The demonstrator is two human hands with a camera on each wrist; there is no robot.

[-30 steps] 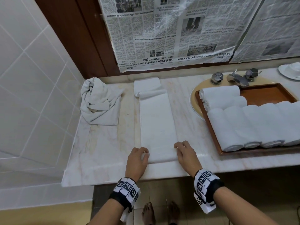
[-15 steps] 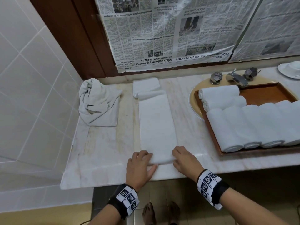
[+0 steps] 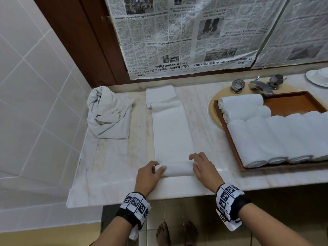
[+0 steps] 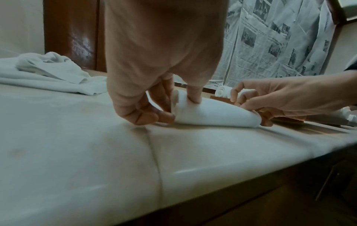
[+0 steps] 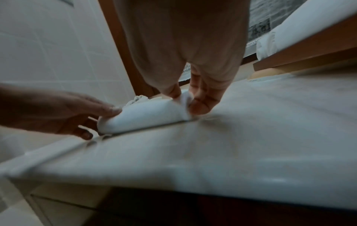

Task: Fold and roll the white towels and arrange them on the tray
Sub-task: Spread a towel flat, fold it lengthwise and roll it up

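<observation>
**Both hands on the first turn of the roll**

I had the folded white towel [image 3: 171, 134] lying as a long strip down the middle of the frame, on the marble desk [image 3: 113, 167]. Its near end was curled into a short roll at lower centre, and its far end was doubled over just below the newspaper [image 3: 177, 38] taped across the top of the frame.

My left hand [image 3: 148, 176] was at the left end of that roll. From the left wrist camera I saw the thumb pressed into the top of the roll and the other fingers curled against its open end, so this grip was pinching the towel. My right hand [image 3: 205, 170] was at the right end. From the right wrist camera its fingertips [image 5: 201, 105] were closed on the corner of the roll, so that grip was holding the towel too.

To the right of the frame sat the wooden tray [image 3: 292, 103], laid partly over the basin. It carried rolled towels [image 3: 276, 137]: a row side by side along its near part and two more lying crosswise behind them at its left end. The tap [image 3: 259, 86] stood just above the tray.

In the left middle of the frame a crumpled towel [image 3: 108, 114] lay heaped on the desk, apart from the strip. A white dish [image 3: 317, 77] showed at the right edge.
</observation>
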